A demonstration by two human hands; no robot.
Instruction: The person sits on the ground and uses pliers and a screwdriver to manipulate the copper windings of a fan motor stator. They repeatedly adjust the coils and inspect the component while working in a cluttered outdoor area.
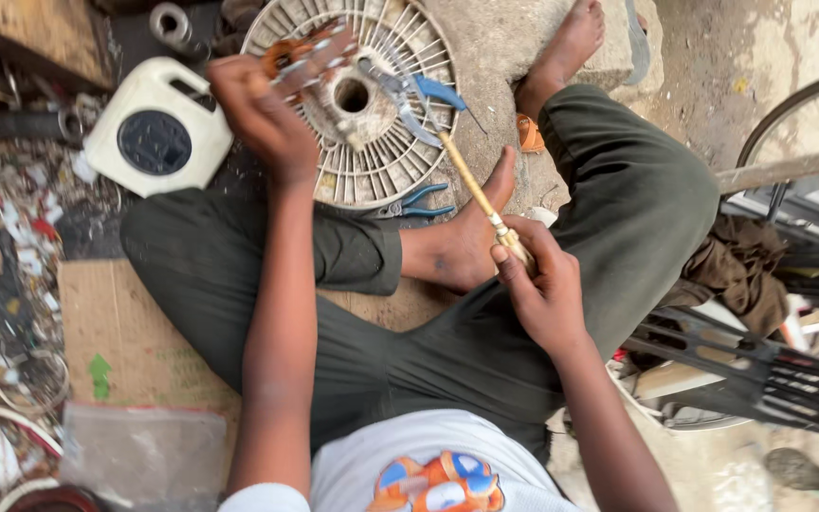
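My left hand (260, 109) clamps the finned part (310, 55) above the ribbed disc (372, 161), right hand (540, 289) gripping the hammer handle (474, 185); a glancing blow could hit fingers.

blue-handled pliers (424, 201), white ribbed disc (386, 166)

The left grip (256, 112) sat on the slotted disc (372, 142), with the square reel case (158, 128) just to its left. The right grip (535, 284) lay nearer the body; its screwdriver (471, 185) reached toward the disc, pliers (416, 201) lying between.
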